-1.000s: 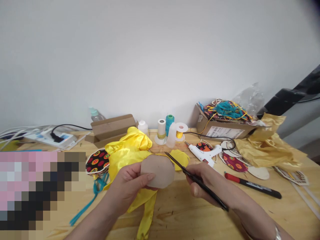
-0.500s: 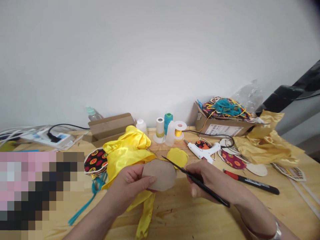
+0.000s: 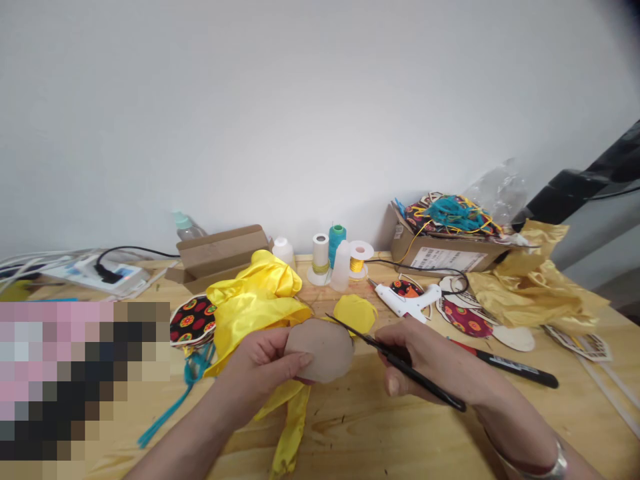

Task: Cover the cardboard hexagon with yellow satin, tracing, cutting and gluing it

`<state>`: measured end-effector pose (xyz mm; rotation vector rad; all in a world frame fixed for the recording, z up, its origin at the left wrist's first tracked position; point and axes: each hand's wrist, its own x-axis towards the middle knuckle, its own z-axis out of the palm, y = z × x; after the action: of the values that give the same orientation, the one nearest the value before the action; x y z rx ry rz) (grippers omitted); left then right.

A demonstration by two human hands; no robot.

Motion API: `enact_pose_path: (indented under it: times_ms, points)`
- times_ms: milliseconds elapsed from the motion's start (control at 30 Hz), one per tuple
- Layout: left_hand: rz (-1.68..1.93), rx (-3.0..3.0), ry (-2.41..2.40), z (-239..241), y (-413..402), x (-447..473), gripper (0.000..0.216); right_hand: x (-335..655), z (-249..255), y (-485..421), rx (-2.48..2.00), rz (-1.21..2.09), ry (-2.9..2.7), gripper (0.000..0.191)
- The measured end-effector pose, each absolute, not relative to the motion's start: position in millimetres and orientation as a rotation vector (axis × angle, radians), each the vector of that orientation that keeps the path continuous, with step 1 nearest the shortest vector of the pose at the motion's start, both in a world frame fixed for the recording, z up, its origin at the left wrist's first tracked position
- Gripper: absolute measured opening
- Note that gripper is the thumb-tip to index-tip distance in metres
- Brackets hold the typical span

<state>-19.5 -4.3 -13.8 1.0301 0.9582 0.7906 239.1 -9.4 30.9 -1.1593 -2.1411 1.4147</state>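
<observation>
Between the thumb and fingers of my left hand (image 3: 273,367) is a flat, roundish grey-beige disc (image 3: 325,350), its plain face toward me. A sliver of dark red shows at its lower edge. My right hand (image 3: 420,360) is closed around black scissors (image 3: 425,383), seen edge-on. Their thin pointed blades lie across the disc's upper right edge; whether they touch it I cannot tell. Just behind the disc is a yellow fabric piece (image 3: 356,313). Shiny yellow fabric (image 3: 255,300) lies beyond my left hand. A red-and-black marker (image 3: 515,368) rests beyond my right wrist.
On the wooden table (image 3: 370,440) stand thread spools (image 3: 337,245), small white bottles (image 3: 341,267) and a white glue gun (image 3: 407,300). A filled cardboard box (image 3: 440,260) and gold fabric (image 3: 537,287) are at the right. An opened carton (image 3: 225,253) is at the back left.
My right hand and the scissors have shifted slightly to the right. The disc stays in my left hand, almost unmoved.
</observation>
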Motion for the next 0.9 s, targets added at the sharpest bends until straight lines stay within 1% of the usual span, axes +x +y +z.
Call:
enact_pose_path:
  times_ms: [233,500,733,900]
  points:
    - [0.783,1.037,0.930,-14.7,-3.7,-19.9,0.025,238.7,33.1,-9.4,-1.157,1.377,-2.203,0.033]
    - [0.788,1.033,0.932,-15.8,-3.2,-19.9,0.024,240.6,30.3,-10.1,-1.260,1.296,-2.250,0.033]
    - [0.782,1.022,0.940,-14.7,-3.2,-19.9,0.027,238.7,31.5,-9.3,-1.236,1.325,-2.202,0.040]
    - [0.784,1.038,0.952,-14.0,-3.2,-18.9,0.025,237.7,32.0,-9.2,-1.206,1.367,-2.170,0.043]
